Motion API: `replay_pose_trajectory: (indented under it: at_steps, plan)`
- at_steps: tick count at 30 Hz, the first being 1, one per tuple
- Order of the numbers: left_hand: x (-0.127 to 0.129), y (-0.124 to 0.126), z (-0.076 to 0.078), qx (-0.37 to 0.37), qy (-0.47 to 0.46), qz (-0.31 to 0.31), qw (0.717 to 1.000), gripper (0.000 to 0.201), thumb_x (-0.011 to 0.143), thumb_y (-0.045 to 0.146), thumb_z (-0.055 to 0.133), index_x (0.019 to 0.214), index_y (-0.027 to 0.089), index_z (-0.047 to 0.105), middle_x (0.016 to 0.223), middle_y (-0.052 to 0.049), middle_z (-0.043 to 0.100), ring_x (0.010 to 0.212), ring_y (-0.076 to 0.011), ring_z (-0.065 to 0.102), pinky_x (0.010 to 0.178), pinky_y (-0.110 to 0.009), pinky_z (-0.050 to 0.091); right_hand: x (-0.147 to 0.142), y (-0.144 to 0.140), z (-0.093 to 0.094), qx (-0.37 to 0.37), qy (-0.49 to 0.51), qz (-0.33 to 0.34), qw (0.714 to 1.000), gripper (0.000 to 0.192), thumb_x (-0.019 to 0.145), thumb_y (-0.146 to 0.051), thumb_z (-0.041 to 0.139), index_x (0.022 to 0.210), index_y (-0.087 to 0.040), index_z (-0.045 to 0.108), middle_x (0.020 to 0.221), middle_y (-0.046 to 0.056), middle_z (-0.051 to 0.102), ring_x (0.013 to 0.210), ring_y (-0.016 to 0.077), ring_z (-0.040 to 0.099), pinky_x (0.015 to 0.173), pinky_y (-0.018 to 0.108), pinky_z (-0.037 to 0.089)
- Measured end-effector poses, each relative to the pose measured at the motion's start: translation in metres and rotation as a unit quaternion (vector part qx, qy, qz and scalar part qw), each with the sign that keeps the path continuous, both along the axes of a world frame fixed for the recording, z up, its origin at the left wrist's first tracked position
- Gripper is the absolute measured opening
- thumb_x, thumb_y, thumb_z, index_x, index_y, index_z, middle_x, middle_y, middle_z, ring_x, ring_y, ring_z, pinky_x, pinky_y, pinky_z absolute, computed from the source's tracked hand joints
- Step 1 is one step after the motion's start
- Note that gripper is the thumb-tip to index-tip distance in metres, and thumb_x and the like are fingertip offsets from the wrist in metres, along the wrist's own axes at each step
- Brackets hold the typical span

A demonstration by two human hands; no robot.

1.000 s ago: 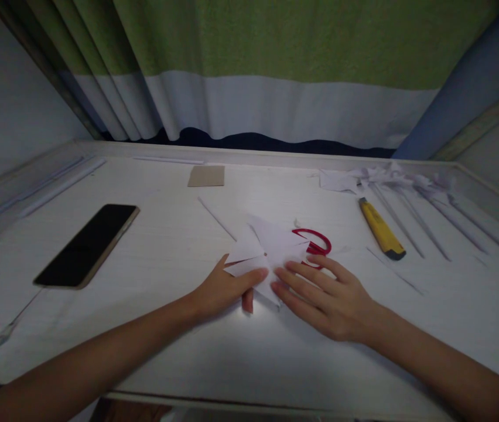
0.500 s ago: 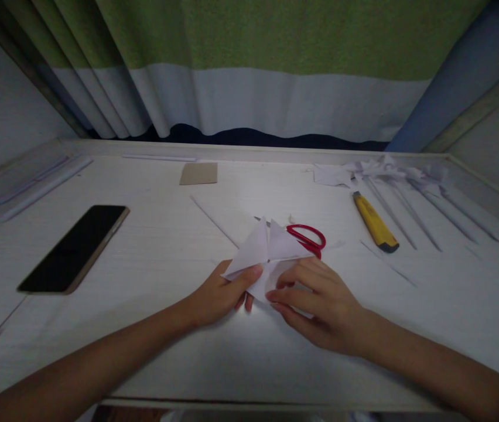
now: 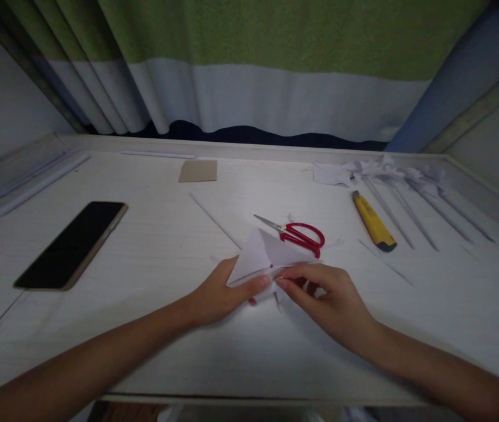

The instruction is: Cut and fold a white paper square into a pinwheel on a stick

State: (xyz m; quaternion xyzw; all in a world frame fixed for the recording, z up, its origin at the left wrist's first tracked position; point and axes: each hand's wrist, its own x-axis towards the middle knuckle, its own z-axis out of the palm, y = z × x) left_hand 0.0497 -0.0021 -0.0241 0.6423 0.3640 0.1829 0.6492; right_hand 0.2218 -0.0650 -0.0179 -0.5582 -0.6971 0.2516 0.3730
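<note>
The left hand [image 3: 216, 293] and right hand [image 3: 332, 299] are pinching, with fingers closed, the near edge of a folded white paper piece [image 3: 263, 257] lifting off the counter [image 3: 153, 246] just in front of the red-handled scissors [image 3: 296, 232]. Opposed pulling is risking a tear or a sprung fold. No legible writing is showing, not even on the yellow utility knife [image 3: 372, 221] or the dark-screened smartphone [image 3: 71, 244].
</note>
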Motion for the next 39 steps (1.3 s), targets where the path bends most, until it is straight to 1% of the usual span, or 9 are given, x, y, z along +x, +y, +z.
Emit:
replay_pose_trajectory:
  at_steps: [9, 16, 21, 25, 27, 30, 32, 34, 39]
  plan:
    - [0.001, 0.0, -0.002, 0.002, 0.017, -0.012, 1.0, 0.021, 0.063, 0.034, 0.062, 0.067, 0.014, 0.057, 0.058, 0.003, 0.052, 0.051, -0.0083, 0.044, 0.046, -0.017, 0.033, -0.003, 0.001, -0.007, -0.018, 0.066, -0.034, 0.997, 0.011, 0.076, -0.024, 0.054, 0.078, -0.017, 0.062, 0.054, -0.003, 0.058, 0.042, 0.0062, 0.049, 0.039, 0.016, 0.04]
    - [0.003, 0.002, -0.002, 0.032, 0.039, 0.003, 0.999, 0.021, 0.068, 0.032, 0.057, 0.063, 0.012, 0.056, 0.053, 0.001, 0.052, 0.05, -0.0088, 0.047, 0.045, -0.017, 0.035, -0.003, 0.001, -0.008, -0.034, 0.079, -0.044, 0.995, 0.014, 0.074, -0.027, 0.057, 0.082, -0.016, 0.057, 0.047, -0.007, 0.048, 0.036, 0.0048, 0.043, 0.035, 0.016, 0.036]
    - [0.003, 0.006, 0.001, 0.009, 0.015, 0.01, 1.0, 0.018, 0.068, 0.027, 0.057, 0.078, 0.012, 0.055, 0.065, -0.002, 0.057, 0.053, -0.01, 0.052, 0.046, -0.019, 0.042, 0.003, 0.0, 0.003, 0.079, 0.027, -0.086, 0.993, 0.008, 0.074, -0.024, 0.056, 0.079, -0.018, 0.056, 0.052, -0.005, 0.05, 0.042, 0.0062, 0.044, 0.037, 0.017, 0.035]
    - [-0.004, 0.017, 0.006, -0.001, 0.003, 0.02, 1.0, 0.036, 0.068, 0.024, 0.057, 0.101, 0.013, 0.047, 0.079, -0.007, 0.061, 0.065, -0.016, 0.058, 0.047, -0.022, 0.047, 0.012, 0.002, 0.005, 0.192, -0.029, -0.099, 0.976, 0.004, 0.072, -0.019, 0.057, 0.076, -0.019, 0.056, 0.059, -0.002, 0.052, 0.051, 0.0092, 0.047, 0.045, 0.022, 0.038]
    - [-0.009, 0.026, 0.01, 0.011, 0.01, 0.034, 0.999, 0.036, 0.068, 0.023, 0.057, 0.101, 0.013, 0.047, 0.077, -0.007, 0.062, 0.067, -0.017, 0.059, 0.049, -0.023, 0.048, 0.016, 0.004, 0.006, 0.24, -0.066, -0.064, 0.966, 0.006, 0.072, -0.016, 0.058, 0.077, -0.018, 0.056, 0.065, 0.0, 0.056, 0.058, 0.0112, 0.051, 0.05, 0.023, 0.04]
    - [-0.016, 0.039, 0.017, 0.053, 0.018, 0.072, 0.996, 0.028, 0.066, 0.023, 0.059, 0.092, 0.014, 0.054, 0.079, -0.004, 0.062, 0.066, -0.015, 0.058, 0.053, -0.023, 0.049, 0.022, 0.006, 0.009, 0.253, -0.189, 0.087, 0.945, 0.006, 0.075, -0.02, 0.055, 0.081, -0.018, 0.057, 0.071, 0.002, 0.059, 0.063, 0.0121, 0.053, 0.053, 0.024, 0.04]
    - [-0.02, 0.047, 0.02, 0.059, 0.021, 0.083, 0.995, 0.021, 0.065, 0.021, 0.06, 0.086, 0.014, 0.058, 0.078, -0.002, 0.062, 0.067, -0.0138, 0.058, 0.058, -0.022, 0.049, 0.024, 0.007, 0.013, 0.195, -0.281, 0.213, 0.915, 0.013, 0.079, -0.027, 0.051, 0.085, -0.018, 0.057, 0.074, 0.003, 0.059, 0.065, 0.0125, 0.053, 0.055, 0.024, 0.04]
    - [-0.023, 0.051, 0.021, 0.051, 0.016, 0.083, 0.995, 0.016, 0.066, 0.02, 0.06, 0.08, 0.015, 0.06, 0.077, 0.0, 0.062, 0.068, -0.0126, 0.058, 0.061, -0.021, 0.048, 0.024, 0.008, 0.017, 0.115, -0.341, 0.29, 0.887, 0.02, 0.081, -0.033, 0.047, 0.091, -0.019, 0.057, 0.08, 0.004, 0.058, 0.069, 0.0135, 0.053, 0.059, 0.025, 0.04]
    - [-0.022, 0.05, 0.019, 0.001, 0.003, 0.049, 0.999, 0.017, 0.065, 0.02, 0.061, 0.08, 0.013, 0.059, 0.077, -0.001, 0.064, 0.069, -0.0127, 0.059, 0.064, -0.024, 0.048, 0.021, 0.008, 0.015, 0.029, -0.38, 0.321, 0.867, 0.017, 0.083, -0.024, 0.044, 0.097, -0.02, 0.055, 0.088, 0.004, 0.056, 0.073, 0.0133, 0.053, 0.062, 0.026, 0.041]
